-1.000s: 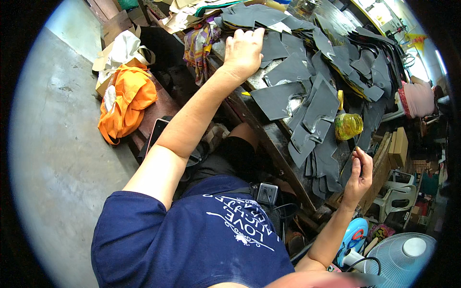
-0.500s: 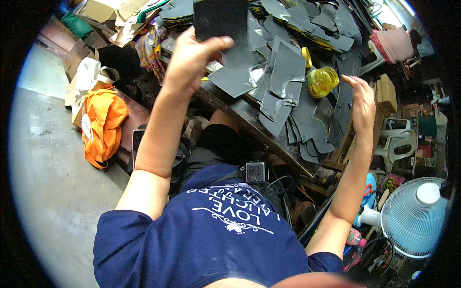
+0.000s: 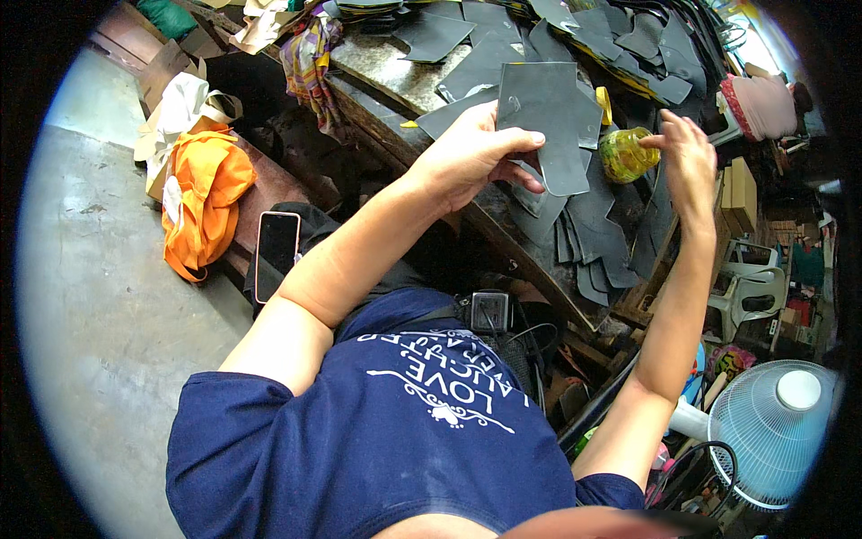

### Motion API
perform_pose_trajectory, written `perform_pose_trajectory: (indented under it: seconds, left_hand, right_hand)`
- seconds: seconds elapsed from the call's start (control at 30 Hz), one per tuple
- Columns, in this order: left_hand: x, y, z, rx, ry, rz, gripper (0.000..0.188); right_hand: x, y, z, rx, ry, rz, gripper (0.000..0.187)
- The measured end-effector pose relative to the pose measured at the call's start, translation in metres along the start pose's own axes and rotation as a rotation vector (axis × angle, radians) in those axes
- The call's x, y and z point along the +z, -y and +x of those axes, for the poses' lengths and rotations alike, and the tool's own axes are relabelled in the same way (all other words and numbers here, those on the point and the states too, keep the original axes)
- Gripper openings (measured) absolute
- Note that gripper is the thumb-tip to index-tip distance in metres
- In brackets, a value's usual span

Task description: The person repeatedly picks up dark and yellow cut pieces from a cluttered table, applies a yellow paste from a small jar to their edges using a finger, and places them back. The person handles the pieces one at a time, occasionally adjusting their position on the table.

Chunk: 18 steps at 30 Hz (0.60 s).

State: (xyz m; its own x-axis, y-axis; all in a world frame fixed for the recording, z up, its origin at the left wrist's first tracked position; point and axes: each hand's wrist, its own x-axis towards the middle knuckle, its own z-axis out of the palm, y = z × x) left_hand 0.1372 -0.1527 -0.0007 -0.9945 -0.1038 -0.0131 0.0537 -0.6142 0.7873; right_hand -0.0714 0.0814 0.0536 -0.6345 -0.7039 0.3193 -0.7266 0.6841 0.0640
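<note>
My left hand (image 3: pixel 480 157) grips a cut dark grey sheet piece (image 3: pixel 543 121) by its left edge, thumb on top. The piece is raised over the table, and its material I cannot tell for sure. My right hand (image 3: pixel 690 162) is at the mouth of a yellowish see-through jar (image 3: pixel 626 155), one finger stretched to its opening; whether the fingertip is inside is hard to see. The jar lies tilted among more grey cut pieces (image 3: pixel 597 220). A yellow lid-like thing (image 3: pixel 603 106) is beside it.
Stacks of grey pieces (image 3: pixel 642 40) cover the far table. The wooden table edge (image 3: pixel 485 225) runs before me. A phone (image 3: pixel 277 247) rests at my left, near an orange cloth bag (image 3: pixel 208 198). To the right are a fan (image 3: pixel 772 422), plastic chairs (image 3: pixel 750 292) and another person (image 3: pixel 763 106).
My left hand has brought the grey piece right and nearer, toward the jar. My right hand has moved in from beside the jar to its mouth, one finger now pointing into the opening.
</note>
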Motion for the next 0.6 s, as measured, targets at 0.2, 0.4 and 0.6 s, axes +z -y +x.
perform_pose_trajectory:
  seconds: [0.2,0.4,0.6]
  left_hand:
    - [-0.002,0.002,0.001,-0.005,0.021,-0.073,0.031]
    - [0.015,0.011,-0.003,0.071,0.001,-0.037,0.030]
    - [0.044,0.033,-0.012,0.111,-0.007,0.050,0.031]
  right_hand:
    - [-0.027,0.007,-0.035,0.046,-0.012,0.008,0.078]
    - [-0.048,0.053,-0.059,-0.053,-0.361,0.538,0.052]
    - [-0.037,0.110,-0.089,0.231,0.023,1.255,0.076]
